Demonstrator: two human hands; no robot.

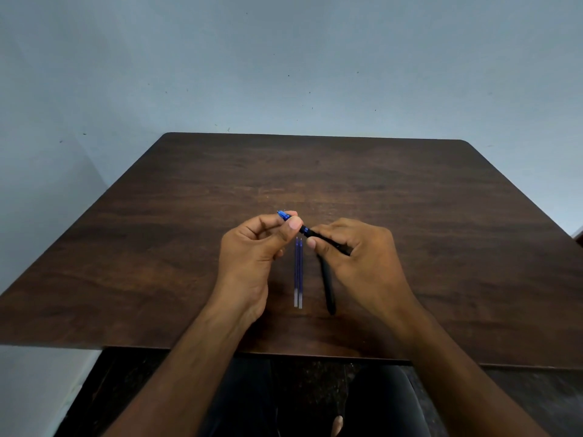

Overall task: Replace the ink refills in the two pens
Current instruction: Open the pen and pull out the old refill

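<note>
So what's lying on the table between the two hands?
Two blue refills lie side by side on the table, between the left hand and right hand, in the head view.

Views: I have one only, the head camera, so nothing is shared between views.
Position: I look from above the desk's (441,216) near edge, over the person's lap.
Direction: I face forward and down, toward the far wall (284,58).
Lens: wide-angle; the desk's side edges splay outward toward me.
Nearness: close; both forearms enter from the bottom, the left hand (252,247) and right hand (362,250) near centre.
Coverage: I see the whole desk top except its nearest corners, the wall above, the floor at lower left.
</note>
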